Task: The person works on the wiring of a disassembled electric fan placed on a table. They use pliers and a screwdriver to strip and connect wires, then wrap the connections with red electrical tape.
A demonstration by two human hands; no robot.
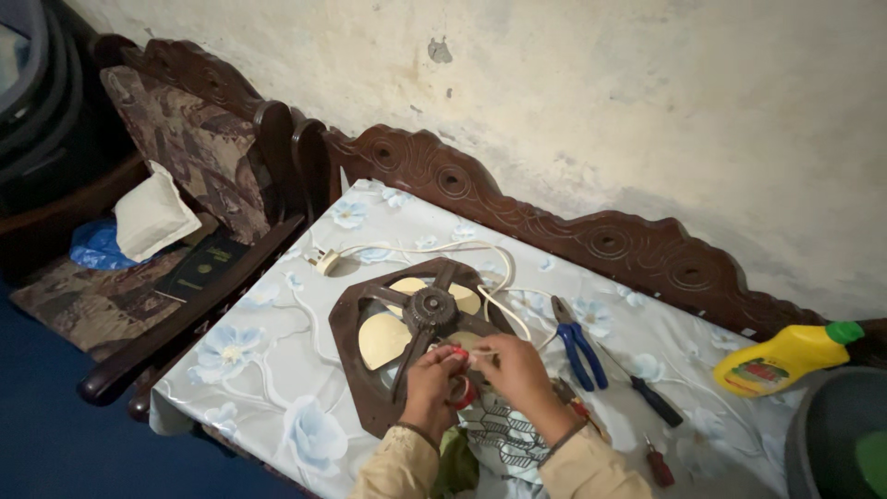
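Observation:
A brown exhaust fan [407, 346] with cream blades lies flat on the flower-patterned sheet [277, 370]. Its white cord [434, 248] loops to a plug [325, 262] at the far left. My left hand [432, 383] grips a red roll of tape [462, 392] at the fan's near rim. My right hand [513, 370] is just beside it, fingertips pinching something small and red where the cord meets the fan. Both hands touch over the frame.
Blue-handled pliers [578, 342], a black-handled screwdriver [651, 397] and a red-handled one [658, 465] lie to the right. A yellow bottle [785, 359] with a green cap lies at far right. A carved wooden headboard [573, 231] backs the surface; a cushioned chair [176, 185] stands left.

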